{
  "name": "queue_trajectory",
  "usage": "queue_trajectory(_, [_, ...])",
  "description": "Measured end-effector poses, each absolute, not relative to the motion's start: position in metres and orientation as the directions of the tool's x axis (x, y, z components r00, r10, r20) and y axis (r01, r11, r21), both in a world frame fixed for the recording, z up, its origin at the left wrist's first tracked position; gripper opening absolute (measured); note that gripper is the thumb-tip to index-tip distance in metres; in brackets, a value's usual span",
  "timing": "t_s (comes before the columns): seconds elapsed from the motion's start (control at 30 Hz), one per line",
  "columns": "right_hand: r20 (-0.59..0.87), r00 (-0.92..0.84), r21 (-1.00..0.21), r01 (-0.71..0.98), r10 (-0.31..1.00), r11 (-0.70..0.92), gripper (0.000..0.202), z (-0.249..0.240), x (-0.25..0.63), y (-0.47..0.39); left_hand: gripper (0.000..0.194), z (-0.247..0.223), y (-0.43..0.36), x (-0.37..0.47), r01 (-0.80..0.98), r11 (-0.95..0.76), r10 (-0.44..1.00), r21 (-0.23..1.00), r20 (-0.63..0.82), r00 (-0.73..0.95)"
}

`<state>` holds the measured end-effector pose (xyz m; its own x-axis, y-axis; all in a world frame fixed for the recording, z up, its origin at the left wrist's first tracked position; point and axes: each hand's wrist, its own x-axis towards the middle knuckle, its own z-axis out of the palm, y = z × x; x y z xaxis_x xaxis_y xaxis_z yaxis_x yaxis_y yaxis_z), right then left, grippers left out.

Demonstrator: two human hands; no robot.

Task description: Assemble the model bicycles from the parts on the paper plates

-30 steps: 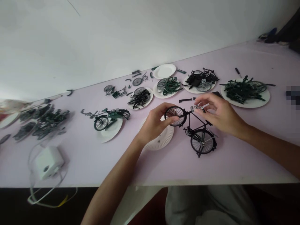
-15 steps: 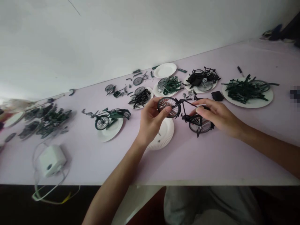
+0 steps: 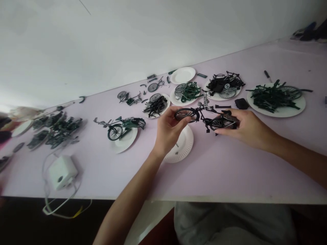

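Note:
Between my hands, above the table, is a black model bicycle (image 3: 204, 117), tilted over. My left hand (image 3: 170, 131) is closed around its front wheel, thumb across the spokes. At the other end, my right hand (image 3: 246, 129) grips the rear wheel and the parts around it, with fingers above and thumb below. Silver handlebars (image 3: 205, 100) show just above the frame, partly overlapped. Beneath my left hand lies a white paper plate (image 3: 187, 149) with a few tiny pieces. To the left, a dark green model bicycle (image 3: 126, 126) rests on another plate (image 3: 125, 144).
Plates of green parts (image 3: 276, 98), black parts (image 3: 224, 85) and green frames (image 3: 187, 92) line the back. A screwdriver (image 3: 268, 76) lies behind the right plate. At left are a pile of bicycles (image 3: 61, 127) and a white box (image 3: 63, 172) with cables over the table edge.
The black bicycle has tipped so that it lies flatter. My right hand has shifted from the seat area to grip the rear wheel; my left hand still holds the front wheel.

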<state>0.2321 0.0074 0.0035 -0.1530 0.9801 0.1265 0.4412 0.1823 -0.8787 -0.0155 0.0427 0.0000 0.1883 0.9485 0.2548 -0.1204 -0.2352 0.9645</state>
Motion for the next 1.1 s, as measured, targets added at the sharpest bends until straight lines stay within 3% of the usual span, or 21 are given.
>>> queue_trajectory(0.2, [0.153, -0.127, -0.742, 0.640, 0.980, 0.199, 0.027, 0.007, 0.239, 0.009, 0.027, -0.006, 0.043, -0.021, 0.291, -0.401, 0.903, 0.869, 0.320, 0.287])
queue_trajectory(0.33, [0.291, -0.165, -0.657, 0.681, 0.942, 0.323, 0.026, 0.007, 0.245, 0.008, 0.025, 0.010, 0.044, -0.036, 0.471, -0.494, 0.848, 0.731, 0.287, 0.445])
queue_trajectory(0.43, [0.337, -0.172, -0.607, 0.712, 0.926, 0.353, 0.032, 0.004, 0.246, 0.008, 0.022, 0.022, 0.048, -0.050, 0.553, -0.531, 0.838, 0.642, 0.301, 0.454])
queue_trajectory(0.6, [0.279, -0.214, -0.576, 0.743, 0.936, 0.341, 0.046, 0.006, 0.247, 0.006, 0.011, 0.022, 0.058, -0.066, 0.725, -0.544, 0.833, 0.422, 0.372, 0.409])
queue_trajectory(0.7, [0.312, -0.263, -0.566, 0.721, 0.913, 0.401, 0.046, 0.015, 0.253, 0.005, 0.012, 0.015, 0.062, -0.067, 0.738, -0.572, 0.818, 0.359, 0.316, 0.480])
queue_trajectory(0.9, [0.462, -0.387, -0.465, 0.660, 0.798, 0.590, 0.035, 0.041, 0.268, 0.007, 0.012, 0.004, 0.066, -0.061, 0.706, -0.609, 0.793, 0.362, 0.275, 0.543])
queue_trajectory(1.03, [0.553, -0.246, -0.426, 0.737, 0.796, 0.524, 0.020, 0.046, 0.280, 0.024, 0.007, 0.004, 0.086, -0.054, 0.709, -0.622, 0.781, 0.333, 0.326, 0.532])
queue_trajectory(1.1, [0.496, -0.310, -0.386, 0.758, 0.811, 0.526, 0.017, 0.044, 0.286, 0.040, 0.008, 0.007, 0.103, -0.048, 0.665, -0.666, 0.745, 0.339, 0.349, 0.568])
